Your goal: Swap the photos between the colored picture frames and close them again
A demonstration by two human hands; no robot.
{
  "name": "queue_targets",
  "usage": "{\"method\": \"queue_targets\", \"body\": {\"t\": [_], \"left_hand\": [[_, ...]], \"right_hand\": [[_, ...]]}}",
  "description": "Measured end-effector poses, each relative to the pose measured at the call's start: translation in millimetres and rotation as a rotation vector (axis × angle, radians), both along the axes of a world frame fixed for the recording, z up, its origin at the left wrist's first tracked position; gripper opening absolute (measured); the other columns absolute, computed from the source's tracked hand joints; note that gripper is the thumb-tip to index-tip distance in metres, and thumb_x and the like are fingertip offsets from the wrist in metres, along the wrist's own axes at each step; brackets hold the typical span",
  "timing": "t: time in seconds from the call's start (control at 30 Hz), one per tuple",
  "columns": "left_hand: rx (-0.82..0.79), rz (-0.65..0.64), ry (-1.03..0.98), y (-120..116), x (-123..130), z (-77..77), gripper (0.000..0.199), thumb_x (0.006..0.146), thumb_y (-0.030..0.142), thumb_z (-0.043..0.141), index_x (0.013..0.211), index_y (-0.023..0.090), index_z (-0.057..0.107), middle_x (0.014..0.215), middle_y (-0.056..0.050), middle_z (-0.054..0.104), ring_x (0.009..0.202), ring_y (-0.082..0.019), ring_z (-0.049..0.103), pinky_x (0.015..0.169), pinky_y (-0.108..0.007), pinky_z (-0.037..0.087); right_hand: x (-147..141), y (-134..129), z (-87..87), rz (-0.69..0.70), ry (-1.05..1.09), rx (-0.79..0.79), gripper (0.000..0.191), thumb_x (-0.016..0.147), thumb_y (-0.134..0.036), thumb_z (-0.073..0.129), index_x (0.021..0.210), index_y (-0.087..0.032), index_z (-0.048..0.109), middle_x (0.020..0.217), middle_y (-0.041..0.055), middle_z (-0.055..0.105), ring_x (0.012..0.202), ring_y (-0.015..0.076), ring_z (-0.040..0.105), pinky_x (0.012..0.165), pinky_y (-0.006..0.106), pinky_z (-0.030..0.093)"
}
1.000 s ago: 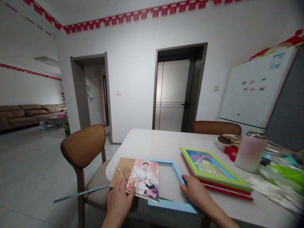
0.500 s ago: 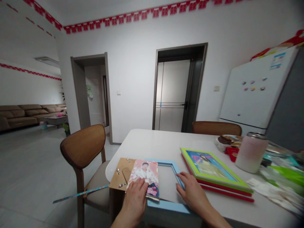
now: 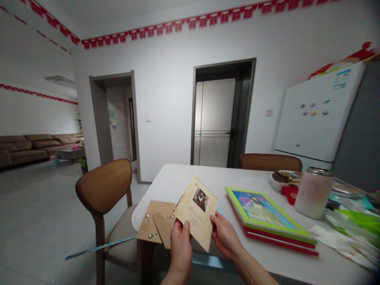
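Observation:
My left hand (image 3: 181, 247) grips the lower left edge of a cream picture card (image 3: 196, 221), thumb on top. The card bears a small photo and script lettering, and is tilted up above the table. At its right edge, my right hand (image 3: 224, 237) pinches it between thumb and fingers. Below the card lies a light blue picture frame (image 3: 209, 261), mostly hidden by the card and hands. To the left, a brown backing board (image 3: 152, 211) with several metal clips and a stand flap rests on the table corner.
A green picture frame (image 3: 299, 230) lies on red frames (image 3: 293, 246) at the right. Behind are a pink-white jar (image 3: 314, 194), crumpled tissue (image 3: 335, 239) and plastic bags (image 3: 360, 221). A thin patterned strip (image 3: 101, 246) juts past the left table edge beside a wooden chair (image 3: 105, 184).
Both hands have lifted the picture material off the blue frame. A cream side with a small photo now faces up instead of the pink portrait. My right hand has left the frame's edge.

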State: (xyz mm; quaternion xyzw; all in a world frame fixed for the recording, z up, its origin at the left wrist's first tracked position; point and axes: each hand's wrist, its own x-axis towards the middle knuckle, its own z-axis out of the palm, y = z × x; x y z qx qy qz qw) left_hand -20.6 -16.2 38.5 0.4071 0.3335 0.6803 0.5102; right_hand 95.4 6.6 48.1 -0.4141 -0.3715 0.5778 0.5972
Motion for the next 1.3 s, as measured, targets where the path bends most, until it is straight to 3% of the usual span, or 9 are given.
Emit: {"method": "queue_targets", "body": {"t": [0.1,0.2,0.4,0.63,0.83,1.0,1.13,1.23,1.3], "left_hand": [[-0.098,0.027,0.145,-0.5,-9.6,-7.1,0.058,0.066,0.032,0.058,0.115,0.007,0.039,0.117,-0.018,0.047,0.106,-0.023,0.047,0.088,-0.028,0.037],[-0.116,-0.003,0.485,-6.7,-18.2,-11.6,0.051,0.066,0.021,0.054,0.113,0.007,0.043,0.118,-0.017,0.047,0.108,-0.021,0.044,0.092,-0.029,0.033],[0.091,-0.100,1.062,-25.9,-13.2,-20.4,0.046,0.063,0.016,0.052,0.108,0.008,0.050,0.121,-0.014,0.045,0.112,-0.023,0.039,0.097,-0.033,0.028],[0.169,-0.102,1.267,-26.8,-15.5,-23.0,0.048,0.064,0.016,0.053,0.111,0.010,0.047,0.125,-0.014,0.042,0.115,-0.023,0.037,0.098,-0.038,0.028],[0.188,-0.123,1.274,-27.7,-19.8,-20.3,0.047,0.064,0.016,0.053,0.110,0.009,0.048,0.124,-0.015,0.043,0.114,-0.023,0.038,0.097,-0.037,0.030],[0.256,-0.053,1.261,-27.9,-59.4,-18.4,0.058,0.060,0.012,0.052,0.117,0.016,0.042,0.129,-0.010,0.036,0.119,-0.020,0.032,0.099,-0.037,0.027],[0.145,0.143,1.479,-11.8,-111.6,-22.3,0.067,0.054,0.010,0.054,0.120,0.017,0.039,0.133,-0.009,0.029,0.123,-0.023,0.022,0.100,-0.042,0.019],[0.016,0.257,1.629,5.5,-137.3,-30.5,0.060,0.057,0.006,0.050,0.117,0.013,0.044,0.129,-0.011,0.037,0.120,-0.024,0.028,0.098,-0.039,0.025],[0.035,0.307,1.651,13.6,-143.4,-33.8,0.052,0.062,0.005,0.045,0.113,0.014,0.048,0.124,-0.010,0.043,0.117,-0.021,0.034,0.096,-0.035,0.029]], "right_hand": [[35.5,8.0,1.9,0.031,-0.181,-0.077,0.041,0.061,-0.016,0.044,0.101,-0.014,0.052,0.072,0.0061,0.067,0.059,0.0167,0.061,0.051,0.025,0.046],[62.4,10.3,-1.9,0.045,-0.432,-0.107,0.039,0.059,-0.014,0.041,0.094,-0.014,0.058,0.064,0.0049,0.067,0.054,0.0167,0.061,0.049,0.024,0.045],[65.3,17.3,-13.4,-0.061,-0.912,0.007,0.039,0.062,-0.016,0.036,0.090,-0.012,0.063,0.060,0.0046,0.067,0.053,0.0165,0.060,0.048,0.022,0.043],[59.7,30.0,-15.5,-0.165,-1.228,0.060,0.037,0.067,-0.018,0.035,0.089,-0.016,0.064,0.069,0.0044,0.068,0.061,0.0161,0.060,0.052,0.022,0.040],[55.7,29.0,-12.6,-0.187,-1.493,0.112,0.031,0.069,-0.024,0.038,0.082,-0.012,0.064,0.077,0.0129,0.066,0.072,0.0213,0.060,0.062,0.028,0.039],[51.3,24.1,-14.0,-0.239,-1.657,0.089,0.031,0.071,-0.030,0.040,0.081,-0.009,0.062,0.084,0.0182,0.061,0.077,0.0275,0.058,0.061,0.034,0.039],[37.9,18.0,-10.3,-0.249,-1.685,0.127,0.034,0.075,-0.033,0.038,0.091,-0.012,0.059,0.088,0.0150,0.059,0.078,0.0237,0.057,0.063,0.032,0.039],[9.4,9.1,-7.2,-0.133,-1.534,0.312,0.036,0.078,-0.034,0.037,0.101,-0.014,0.056,0.093,0.0119,0.059,0.080,0.0186,0.056,0.069,0.028,0.039],[-15.8,1.0,-5.5,-0.010,-1.402,0.434,0.037,0.077,-0.035,0.039,0.104,-0.015,0.055,0.095,0.0107,0.060,0.084,0.0175,0.055,0.073,0.026,0.038]]}}
